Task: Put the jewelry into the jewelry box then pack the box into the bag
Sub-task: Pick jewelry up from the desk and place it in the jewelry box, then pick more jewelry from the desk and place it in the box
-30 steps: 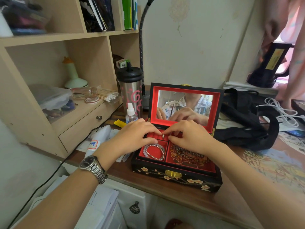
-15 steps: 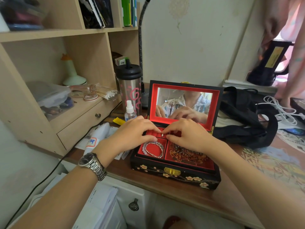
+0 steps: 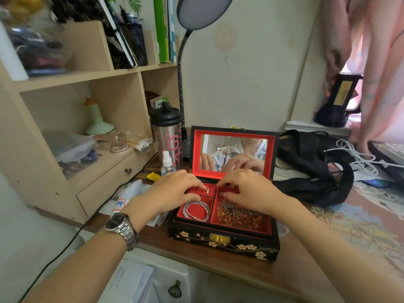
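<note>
The jewelry box [image 3: 223, 241] stands open at the near edge of the desk [image 3: 251, 278], black lacquer with painted blossoms and a brass clasp at its 6 o'clock side. Its red interior has 3 compartments. The near-left one holds 2 beaded bracelets [image 3: 196, 211], one pale and one silver-grey, coiled flat together. The large right one holds a dark beaded strand [image 3: 238, 212] heaped on a gold pattern. The padded strip at 12 o'clock holds a silver ring [image 3: 208, 191], upright in a slot.

The left hand [image 3: 172, 192], wristwatch [image 3: 121, 229] on its wrist, has curled fingers on the ring strip, fingertip touching the ring; whether it actually pinches the ring cannot be told. The right hand [image 3: 247, 190] is curled over the right end of the strip, thumb above the strand; no object is visibly gripped, though its fingertips are hidden.

The raised lid carries a mirror [image 3: 234, 153] reflecting both hands and a patterned shirt. At 3 o'clock of the box lies the black bag [image 3: 310, 169], slumped, its opening not discernible. At 9 o'clock stand a small spray bottle [image 3: 168, 164] and a steel tumbler [image 3: 167, 136] with a black lid. A lamp [image 3: 204, 12] rises behind. The shelf unit [image 3: 87, 77] at 10 o'clock is blurred; its contents are probably boxes and books.
</note>
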`<state>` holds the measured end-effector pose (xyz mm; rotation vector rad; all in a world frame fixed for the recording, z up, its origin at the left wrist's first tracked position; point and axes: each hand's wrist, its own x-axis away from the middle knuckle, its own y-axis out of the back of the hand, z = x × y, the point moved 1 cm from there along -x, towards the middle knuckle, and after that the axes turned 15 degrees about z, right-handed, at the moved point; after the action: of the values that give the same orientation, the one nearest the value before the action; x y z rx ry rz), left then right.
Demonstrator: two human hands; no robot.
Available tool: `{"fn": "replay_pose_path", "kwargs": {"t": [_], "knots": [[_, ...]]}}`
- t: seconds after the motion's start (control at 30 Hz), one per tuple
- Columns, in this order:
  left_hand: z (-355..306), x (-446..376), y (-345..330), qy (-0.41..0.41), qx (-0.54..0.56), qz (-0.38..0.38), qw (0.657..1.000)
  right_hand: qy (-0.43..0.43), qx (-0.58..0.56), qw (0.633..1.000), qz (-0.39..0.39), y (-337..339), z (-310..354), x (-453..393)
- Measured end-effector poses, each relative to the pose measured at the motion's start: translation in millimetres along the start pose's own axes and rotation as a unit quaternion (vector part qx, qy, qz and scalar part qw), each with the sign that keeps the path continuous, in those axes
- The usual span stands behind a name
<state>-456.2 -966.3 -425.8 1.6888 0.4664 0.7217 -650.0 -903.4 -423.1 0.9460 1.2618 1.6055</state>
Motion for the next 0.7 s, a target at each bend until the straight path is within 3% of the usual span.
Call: {"fn": "replay_pose_path", "kwargs": {"t": [0.33, 0.7], "knots": [[-50.6, -6.7, 28.5, 0.036, -0.196, 0.004, 0.98, -0.128, 0.101, 0.987, 0.005, 29.5, -31.6, 64.1], [-145.4, -30.4, 35.1, -0.021, -0.219, -0.045, 0.974, -0.193, 0.111, 0.975, 0.012, 39.8, -75.4, 154.0]]}}
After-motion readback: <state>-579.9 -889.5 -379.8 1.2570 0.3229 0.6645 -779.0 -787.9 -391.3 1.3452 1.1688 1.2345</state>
